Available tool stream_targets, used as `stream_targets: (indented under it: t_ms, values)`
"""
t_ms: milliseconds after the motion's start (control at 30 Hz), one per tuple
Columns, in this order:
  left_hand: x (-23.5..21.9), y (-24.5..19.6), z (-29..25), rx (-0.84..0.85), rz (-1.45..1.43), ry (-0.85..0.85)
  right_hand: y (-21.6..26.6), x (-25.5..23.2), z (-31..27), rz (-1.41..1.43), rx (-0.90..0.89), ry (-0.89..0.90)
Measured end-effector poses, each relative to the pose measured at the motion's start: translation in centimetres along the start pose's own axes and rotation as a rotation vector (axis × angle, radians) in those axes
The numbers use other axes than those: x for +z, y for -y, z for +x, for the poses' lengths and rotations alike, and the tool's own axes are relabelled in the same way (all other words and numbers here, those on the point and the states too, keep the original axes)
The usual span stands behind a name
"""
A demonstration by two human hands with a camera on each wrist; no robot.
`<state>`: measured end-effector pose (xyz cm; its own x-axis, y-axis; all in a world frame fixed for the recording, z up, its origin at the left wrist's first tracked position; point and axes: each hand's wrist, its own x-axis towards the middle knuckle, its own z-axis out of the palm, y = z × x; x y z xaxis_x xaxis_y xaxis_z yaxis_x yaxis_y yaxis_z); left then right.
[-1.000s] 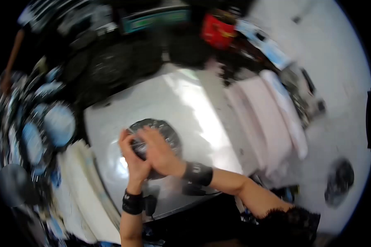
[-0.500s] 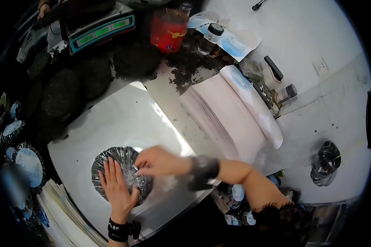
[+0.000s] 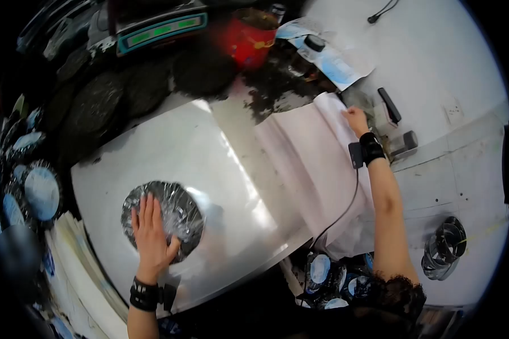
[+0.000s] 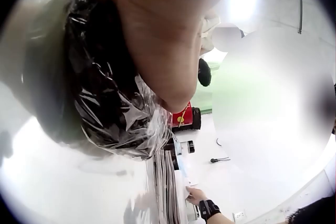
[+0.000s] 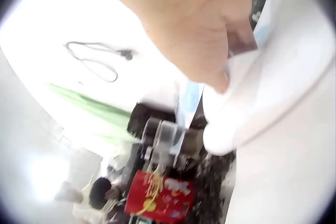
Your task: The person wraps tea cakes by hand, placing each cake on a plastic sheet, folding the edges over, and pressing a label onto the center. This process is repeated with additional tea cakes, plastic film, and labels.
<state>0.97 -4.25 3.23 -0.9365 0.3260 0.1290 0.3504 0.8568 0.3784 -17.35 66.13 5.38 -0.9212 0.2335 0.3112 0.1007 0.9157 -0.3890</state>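
A round dark disc in clear plastic wrap lies on a shiny metal sheet. My left hand rests flat on its left part, fingers extended; the left wrist view shows the crinkled wrap beside the palm. Far to the right, my right hand pinches the upper edge of a white sheet on the stack of pinkish paper. In the right wrist view the thumb and fingers of that hand hold the curled white sheet.
Bare dark discs line the back left, near a scale with a green display and a red bucket. Labelled wrapped discs and a paper pile stand left. Tape rolls lie right; clear jars stand behind the stack.
My right hand has left the wrapped disc, moved up and right to the paper stack and taken hold of a sheet, which has lifted. My left hand stays on the disc.
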Motion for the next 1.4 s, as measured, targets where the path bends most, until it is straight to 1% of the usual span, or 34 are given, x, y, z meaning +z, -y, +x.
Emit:
stream_targets:
  t_ms: [33, 67, 100, 133, 167, 200, 233, 267, 300, 367, 433, 467, 500, 567, 600, 633, 667, 700, 733, 800, 833, 867, 900, 967, 1000, 1100, 1133, 1167, 1200, 1233, 1267, 1300, 1367, 1400]
  values:
    - [-0.5, -0.2, -0.1, -0.017, -0.012, 0.028, 3.2, 0.2, -1.9, -0.114, -0.099, -0.138]
    - [-0.3, 0.0, -0.1, -0.013, -0.01, 0.027, 13.5, -2.1, -6.0, -0.045, -0.192, -0.146]
    - [-0.3, 0.1, -0.2, -0.011, -0.023, 0.023, 21.8, -3.9, -11.0, -0.04, -0.202, -0.083]
    - [-0.5, -0.1, -0.1, -0.007, -0.02, 0.017, 26.5, -4.0, -15.8, 0.02, -0.315, -0.129]
    - [-0.3, 0.0, -0.1, -0.001, -0.014, -0.007, 30.8, -4.1, -20.6, 0.101, -0.115, 0.004]
    - [-0.1, 0.1, -0.2, -0.003, 0.007, -0.017, 32.7, -1.0, -24.5, 0.587, -0.037, 0.063]
    - [0.1, 0.1, -0.3, 0.005, 0.022, -0.034, 35.6, 0.5, -26.4, 0.619, -0.138, 0.24]
    - [0.2, 0.0, -0.3, 0.004, 0.032, -0.043, 36.7, 5.2, -27.9, 0.57, -0.496, 0.169]
    - [0.2, -0.1, -0.3, 0.009, 0.042, -0.051, 39.1, 8.3, -29.6, 0.552, -0.416, 0.296]
    - [0.6, 0.5, -0.4, 0.035, 0.091, -0.097, 43.4, 10.6, -29.8, 0.648, -0.627, 0.333]
    - [2.2, 2.0, -1.7, 0.039, -0.371, -0.055, 44.5, 10.8, -30.3, 0.571, -0.65, 0.423]
    - [2.0, 1.5, -2.2, -0.093, -0.655, -0.075, 45.0, 10.9, -30.5, 0.532, -0.657, 0.467]
    - [2.2, 1.2, -2.0, -0.102, -0.747, -0.099, 44.6, 11.4, -29.8, 0.597, -0.637, 0.573]
    - [2.6, 0.5, -1.6, -0.115, -0.931, -0.15, 42.9, 12.5, -25.8, 0.699, -0.607, 0.798]
    - [2.9, 1.1, -1.9, -0.057, -0.764, -0.082, 45.8, 11.5, -24.6, 1.436, -0.186, 0.865]
    - [3.0, 1.6, -1.8, 0.01, -0.587, -0.02, 46.6, 14.7, -25.4, 1.436, -0.172, 0.839]
    - [1.6, 1.6, -1.0, -0.011, -0.356, 0.02, 46.7, 19.8, -26.4, 1.44, -0.165, 0.815]
    - [1.9, 2.3, -0.7, -0.05, -0.198, -0.113, 47.3, 19.6, -26.8, 1.202, -0.359, 0.717]
    - [2.0, 2.9, -0.4, -0.058, -0.488, -0.271, 48.0, 19.3, -27.4, 0.964, -0.524, 0.588]
    - [1.4, 2.3, -1.4, -0.118, -1.08, -0.564, 49.8, 16.5, -27.9, 0.554, -0.801, 0.494]
    - [0.9, 2.2, -1.9, -0.146, -1.367, -0.719, 50.4, 16.3, -28.2, 0.345, -0.932, 0.434]
    - [0.0, 2.0, -2.3, -0.337, -1.21, -0.753, 50.8, 16.6, -28.5, 0.345, -0.923, 0.442]
    - [-1.3, 2.5, -3.6, -0.377, -0.67, -0.657, 51.2, 16.8, -28.3, 0.321, -0.923, 0.473]
    - [0.4, 4.4, -5.3, -0.524, -0.098, -0.368, 51.5, 16.4, -28.4, 0.274, -0.902, 0.539]
    - [1.3, 4.9, -5.4, -0.552, -0.058, -0.243, 51.6, 16.1, -28.4, 0.271, -0.892, 0.511]
    - [0.7, 4.9, -4.8, -0.489, -0.266, -0.393, 49.9, 16.7, -27.1, 0.666, -0.744, 0.604]
    - [-0.6, 4.7, -4.9, -0.684, -0.518, -0.293, 48.0, 16.5, -25.2, 1.077, -0.418, 0.81]
    - [-2.5, 4.0, -4.7, -0.871, -0.776, -0.186, 46.5, 16.1, -21.9, 0.878, -0.442, 0.605]
    - [-2.8, 4.1, -4.8, -0.854, -0.903, -0.236, 45.1, 15.9, -17.6, 0.683, -0.457, 0.404]
    - [-3.0, 4.3, -5.4, -0.836, -1.021, -0.272, 43.1, 18.5, -12.6, 0.58, -0.427, 0.248]
    - [-3.4, 4.6, -5.7, -0.815, -1.132, -0.299, 43.6, 18.3, -8.1, 0.252, -0.585, -0.065]
    - [-3.8, 4.8, -5.7, -0.821, -1.162, -0.248, 41.4, 21.6, -2.2, 0.005, -0.634, -0.127]
    - [-4.4, 5.1, -5.6, -0.845, -1.223, -0.164, 40.3, 24.8, 4.7, -0.158, -0.497, 0.207]
    - [-4.7, 6.0, -6.1, -0.875, -1.166, -0.049, 40.5, 26.6, 5.9, -0.283, -0.461, 0.216]
